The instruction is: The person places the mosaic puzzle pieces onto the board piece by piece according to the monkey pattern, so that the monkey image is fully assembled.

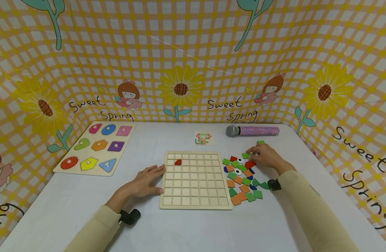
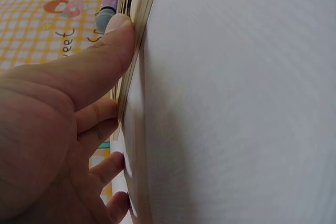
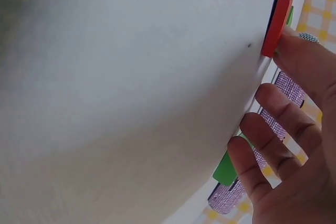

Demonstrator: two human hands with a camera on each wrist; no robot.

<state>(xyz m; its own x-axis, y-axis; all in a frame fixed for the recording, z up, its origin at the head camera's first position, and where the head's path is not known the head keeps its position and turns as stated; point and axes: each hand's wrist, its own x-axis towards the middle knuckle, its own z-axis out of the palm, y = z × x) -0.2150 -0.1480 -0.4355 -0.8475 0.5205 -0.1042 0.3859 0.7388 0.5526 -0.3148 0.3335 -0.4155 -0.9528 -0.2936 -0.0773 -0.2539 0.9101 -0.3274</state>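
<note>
A wooden grid board (image 1: 194, 206) lies on the white table, with one red quarter-round piece (image 1: 178, 162) in a cell at its upper left. My left hand (image 1: 145, 182) rests against the board's left edge, thumb and fingertips touching the rim; the left wrist view shows this thumb (image 2: 105, 59) against the wood. At the right of the board, my right hand (image 1: 264, 156) is over the far side of a scatter of loose pieces. Its thumb (image 3: 307, 59) touches a red piece (image 3: 277, 27), while the visible fingers stay apart, near a green piece (image 3: 226, 170).
Loose green, orange, blue and red pieces (image 1: 244, 188) and round eye pieces (image 1: 238, 172) lie right of the board. A pattern card (image 1: 204, 138) and glittery microphone (image 1: 259, 131) are behind. A knobbed shape puzzle (image 1: 96, 144) lies at left. Patterned cloth (image 1: 193, 52) walls the table.
</note>
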